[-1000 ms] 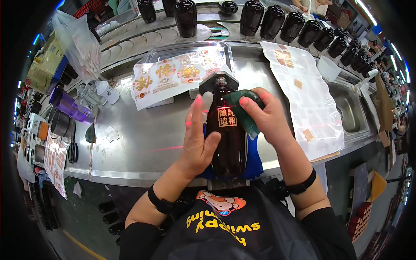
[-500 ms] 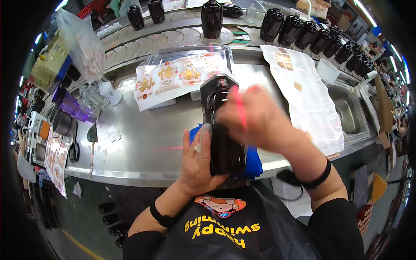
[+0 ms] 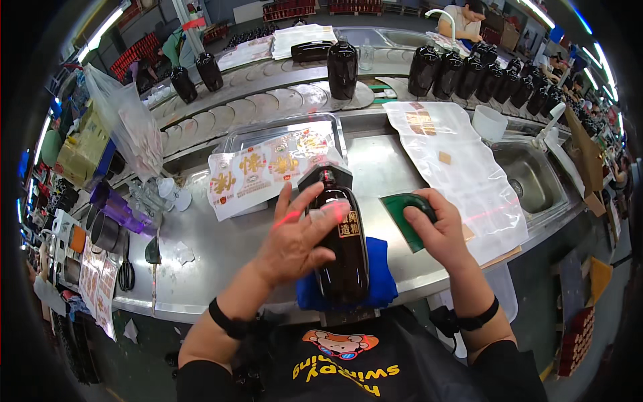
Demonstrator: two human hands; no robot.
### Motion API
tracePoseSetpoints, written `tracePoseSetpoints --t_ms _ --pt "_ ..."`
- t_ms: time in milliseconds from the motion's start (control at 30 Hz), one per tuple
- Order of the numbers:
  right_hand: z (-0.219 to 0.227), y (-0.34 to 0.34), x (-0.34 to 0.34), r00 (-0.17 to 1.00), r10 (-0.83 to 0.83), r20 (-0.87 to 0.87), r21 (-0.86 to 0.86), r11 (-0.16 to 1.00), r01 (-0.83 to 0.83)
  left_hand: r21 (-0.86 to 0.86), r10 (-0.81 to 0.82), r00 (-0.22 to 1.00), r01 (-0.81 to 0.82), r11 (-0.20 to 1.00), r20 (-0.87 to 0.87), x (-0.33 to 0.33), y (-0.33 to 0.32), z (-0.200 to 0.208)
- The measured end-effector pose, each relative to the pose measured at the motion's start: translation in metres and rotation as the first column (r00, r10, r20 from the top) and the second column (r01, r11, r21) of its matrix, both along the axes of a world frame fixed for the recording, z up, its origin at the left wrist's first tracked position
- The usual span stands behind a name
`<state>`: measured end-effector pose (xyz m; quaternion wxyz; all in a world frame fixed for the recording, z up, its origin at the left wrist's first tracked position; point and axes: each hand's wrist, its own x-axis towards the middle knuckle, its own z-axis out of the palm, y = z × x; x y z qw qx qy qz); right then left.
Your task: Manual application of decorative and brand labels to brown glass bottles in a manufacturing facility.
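A dark glossy bottle [image 3: 343, 271] lies in front of me with its neck pointing away, against a dark angular support [image 3: 339, 175]. A blue cloth [image 3: 383, 273] is bunched beneath its base. On its side sits a small dark label with gold characters [image 3: 349, 226]. My left hand [image 3: 295, 231] is spread over the bottle's left side, fingertips at the shoulder beside the label; whether they touch the glass is hard to tell. To the right, over the steel table, my right hand [image 3: 442, 231] grips a flat green squeegee [image 3: 405, 221], apart from the bottle.
A gold-printed decal sheet [image 3: 231, 191] overlaps a metal tray [image 3: 321, 124]. A translucent sheet [image 3: 469, 194] with brown decals covers the right side by the sink [image 3: 536, 174]. Dark bottles [image 3: 447, 77] line the conveyor behind. Scissors [image 3: 126, 271] and glass cups stand left.
My right hand has moved right, off the bottle, and the green squeegee now shows. My left hand has shifted from the bottle's lower side up to its shoulder. The view has tilted up.
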<state>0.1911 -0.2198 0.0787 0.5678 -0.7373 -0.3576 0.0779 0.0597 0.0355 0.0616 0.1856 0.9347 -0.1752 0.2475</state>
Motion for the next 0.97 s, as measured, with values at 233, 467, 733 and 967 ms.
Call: tracePoseSetpoints --t_ms 233,467,733,967 --pt "0.040 -0.023 0.058 0.947 0.000 0.322 0.049 0.999 -0.016 0.092 -0.081 0.996 0.077 0.993 0.036 -0.004 -0.015 0.004" --pt "0.078 0.039 0.245 0.853 -0.129 0.506 -0.111 0.971 0.212 -0.459 0.140 0.987 -0.162 0.873 -0.082 -0.001 -0.012 0.013" --pt "0.065 0.259 0.422 0.832 -0.229 0.506 -0.471 0.734 0.489 -0.781 -0.299 0.767 -0.617 -0.099 -0.568 0.045 0.074 -0.023" --pt "0.037 0.262 0.476 0.934 -0.195 0.298 -0.352 0.887 0.298 -0.668 -0.354 0.614 -0.743 0.039 -0.705 0.045 0.079 -0.007"
